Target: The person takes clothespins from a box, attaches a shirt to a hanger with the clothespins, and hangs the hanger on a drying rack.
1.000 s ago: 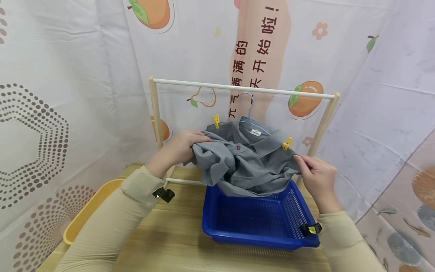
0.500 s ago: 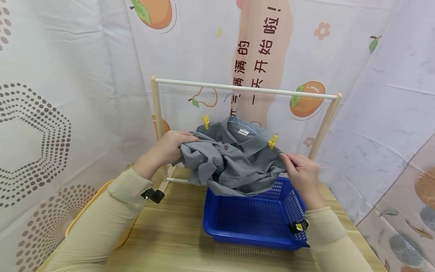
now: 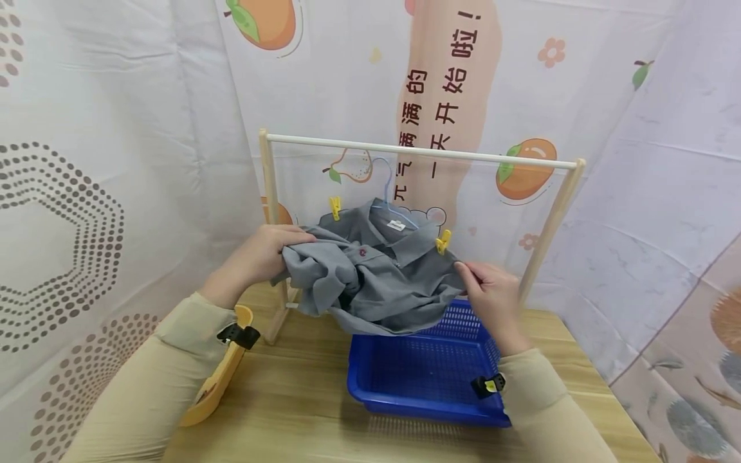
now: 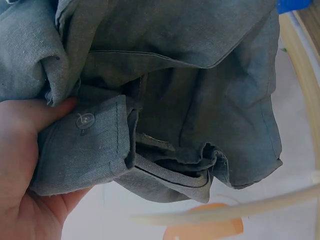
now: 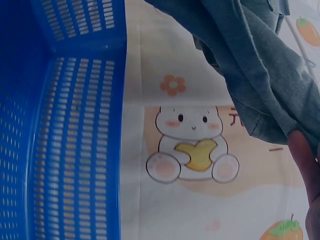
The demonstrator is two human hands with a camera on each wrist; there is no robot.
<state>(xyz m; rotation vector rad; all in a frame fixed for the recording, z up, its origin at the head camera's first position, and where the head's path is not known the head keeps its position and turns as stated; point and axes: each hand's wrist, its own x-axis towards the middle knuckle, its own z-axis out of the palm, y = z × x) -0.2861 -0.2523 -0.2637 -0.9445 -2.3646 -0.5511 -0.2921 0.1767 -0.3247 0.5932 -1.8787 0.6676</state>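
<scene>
A grey-blue shirt (image 3: 382,283) is held up between both hands on a light blue hanger (image 3: 386,186). Yellow clothespins sit at its shoulders, one clothespin (image 3: 335,208) on the left and another clothespin (image 3: 443,242) on the right. My left hand (image 3: 260,257) grips bunched cloth at the shirt's left side; in the left wrist view a buttoned cuff (image 4: 90,145) lies between thumb and fingers. On the other side my right hand (image 3: 492,296) pinches the fabric below the right clothespin. The hanger's hook overlaps the space just under the rack's white rail (image 3: 422,152).
Wooden posts, one post (image 3: 552,225) at the right, carry the rail. Below the shirt a blue plastic basket (image 3: 428,415) stands on the wooden table (image 3: 289,411). A yellow basket (image 3: 222,379) is partly behind the left forearm. Printed curtains (image 3: 324,83) surround the table.
Both hands have moved left together, carrying the shirt, hanger and clothespins along beneath the rail. More of the blue basket's right side and the table there has come into view.
</scene>
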